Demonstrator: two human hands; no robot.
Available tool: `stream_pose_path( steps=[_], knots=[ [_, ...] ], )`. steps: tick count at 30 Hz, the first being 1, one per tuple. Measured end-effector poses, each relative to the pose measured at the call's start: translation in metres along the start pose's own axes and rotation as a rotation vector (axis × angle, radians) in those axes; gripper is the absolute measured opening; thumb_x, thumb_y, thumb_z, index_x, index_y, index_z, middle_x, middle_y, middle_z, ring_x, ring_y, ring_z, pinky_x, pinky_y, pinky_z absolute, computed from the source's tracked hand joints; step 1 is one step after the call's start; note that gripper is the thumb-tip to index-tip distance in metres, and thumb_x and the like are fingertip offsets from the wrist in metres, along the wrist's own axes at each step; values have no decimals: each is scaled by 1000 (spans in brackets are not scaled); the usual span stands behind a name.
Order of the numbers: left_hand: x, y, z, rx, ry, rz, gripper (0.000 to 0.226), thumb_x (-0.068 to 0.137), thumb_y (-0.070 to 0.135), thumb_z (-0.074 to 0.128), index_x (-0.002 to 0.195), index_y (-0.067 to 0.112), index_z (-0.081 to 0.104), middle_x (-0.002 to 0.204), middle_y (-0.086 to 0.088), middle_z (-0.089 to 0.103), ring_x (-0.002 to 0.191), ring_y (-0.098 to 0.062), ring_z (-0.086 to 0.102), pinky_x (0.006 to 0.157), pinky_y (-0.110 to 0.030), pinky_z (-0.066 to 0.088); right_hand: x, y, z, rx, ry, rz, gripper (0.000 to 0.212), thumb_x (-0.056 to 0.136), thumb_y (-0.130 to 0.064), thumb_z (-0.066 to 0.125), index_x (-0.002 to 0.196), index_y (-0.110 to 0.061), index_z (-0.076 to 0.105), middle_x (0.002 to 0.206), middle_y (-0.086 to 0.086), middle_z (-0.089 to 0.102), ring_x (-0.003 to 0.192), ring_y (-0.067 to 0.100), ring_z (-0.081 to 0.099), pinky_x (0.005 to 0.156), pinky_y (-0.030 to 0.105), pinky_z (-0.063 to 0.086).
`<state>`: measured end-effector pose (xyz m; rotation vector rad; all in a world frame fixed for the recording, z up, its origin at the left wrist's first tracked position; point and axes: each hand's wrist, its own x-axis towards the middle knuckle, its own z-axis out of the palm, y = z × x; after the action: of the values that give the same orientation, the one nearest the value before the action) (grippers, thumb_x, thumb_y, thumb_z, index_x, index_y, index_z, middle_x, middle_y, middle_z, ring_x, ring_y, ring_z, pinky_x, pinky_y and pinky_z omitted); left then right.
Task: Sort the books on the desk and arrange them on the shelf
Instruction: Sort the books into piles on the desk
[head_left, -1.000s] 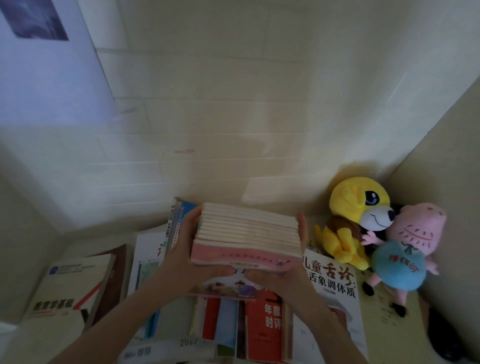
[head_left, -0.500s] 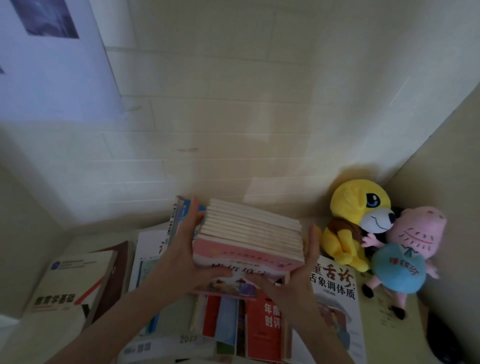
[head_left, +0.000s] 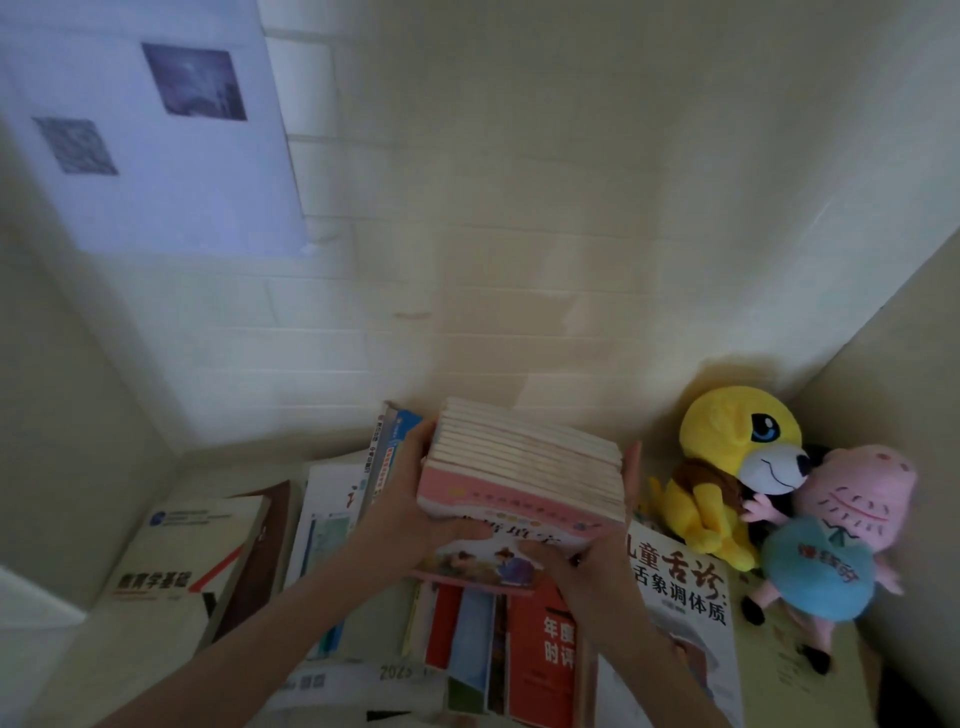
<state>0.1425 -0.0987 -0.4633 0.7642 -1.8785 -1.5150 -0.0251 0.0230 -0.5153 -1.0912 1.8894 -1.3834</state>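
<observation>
A stack of several thin pink-covered books (head_left: 524, 467) is held between both hands above the desk. My left hand (head_left: 402, 499) clasps its left side, thumb under the front cover. My right hand (head_left: 602, 551) presses the right side and supports the front edge. Below lie flat books: a red one (head_left: 550, 654), a white one with large black characters (head_left: 680, 582), a cream textbook (head_left: 176, 561) at the left. A few books (head_left: 387, 447) stand upright behind my left hand.
A yellow plush dog (head_left: 727, 478) and a pink plush pig in a blue shirt (head_left: 826, 540) sit in the right corner. A tiled wall rises behind, with a white poster (head_left: 145, 130) at the upper left. Side panels close in on both sides.
The stack has tilted so its front cover faces me more. My right hand slid from the stack's right side toward its front lower edge. The view tilted upward a little.
</observation>
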Motion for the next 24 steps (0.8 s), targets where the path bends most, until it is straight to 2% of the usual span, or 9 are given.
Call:
stream_pose_path(
  steps=[2,4,6,8,9,12,15,20,24],
  knots=[
    [-7,6,-5,-35,45,21,88,56,-11,82,114,34,33,113,6,53,96,15,58,77,-5,46,3,-11,-5,15,-70,-44,103,68,-45,85,133,18,35,119,12,66,106,22,66,92,45,54],
    [-18,15,-15,-84,87,35,93,50,11,91,122,29,34,111,9,59,102,5,60,83,-14,51,4,-29,-7,30,-137,-129,105,73,-47,82,135,18,30,116,12,67,104,25,67,90,50,54],
    [-29,27,-26,-107,119,40,102,49,14,93,132,19,33,113,7,62,107,-6,62,86,-25,54,1,-52,-4,42,-154,-255,107,73,-45,81,141,14,24,119,-4,66,111,9,63,96,34,52],
    [-40,37,-35,-126,155,41,96,56,-9,85,135,9,32,114,-1,62,106,-13,63,81,-27,56,-4,-77,5,77,-142,-355,115,70,-14,85,153,-10,4,122,-31,57,117,-7,54,97,12,45],
    [-46,42,-40,-131,178,46,92,58,-15,80,134,7,34,114,-4,62,106,-15,63,78,-25,56,-5,-86,9,94,-143,-397,124,70,0,82,152,-32,-7,125,-33,53,120,-7,52,99,13,44],
    [-66,49,-56,-147,241,60,92,56,-10,84,133,7,37,116,-7,63,110,-22,62,79,-30,56,-8,-104,21,136,-131,-503,130,66,-5,85,137,-69,-4,140,1,45,125,9,53,101,29,48],
    [-91,62,-69,-125,337,47,97,51,12,89,133,7,38,120,-9,61,113,-23,61,86,-40,55,-15,-123,33,196,-221,-569,132,64,2,85,141,-63,-1,139,15,41,124,16,55,101,35,50],
    [-132,75,-94,-65,489,87,85,57,-10,83,132,3,44,117,-12,64,102,-14,66,75,-21,55,-28,-151,64,240,-350,-611,129,66,-1,86,141,-64,2,139,-1,50,126,21,55,102,47,48],
    [-170,90,-121,6,627,134,89,53,-5,84,131,7,45,107,0,68,95,-6,67,73,-19,56,-43,-178,97,268,-443,-635,126,66,-2,83,135,-70,2,133,-14,53,123,9,56,99,29,49]
  ],
)
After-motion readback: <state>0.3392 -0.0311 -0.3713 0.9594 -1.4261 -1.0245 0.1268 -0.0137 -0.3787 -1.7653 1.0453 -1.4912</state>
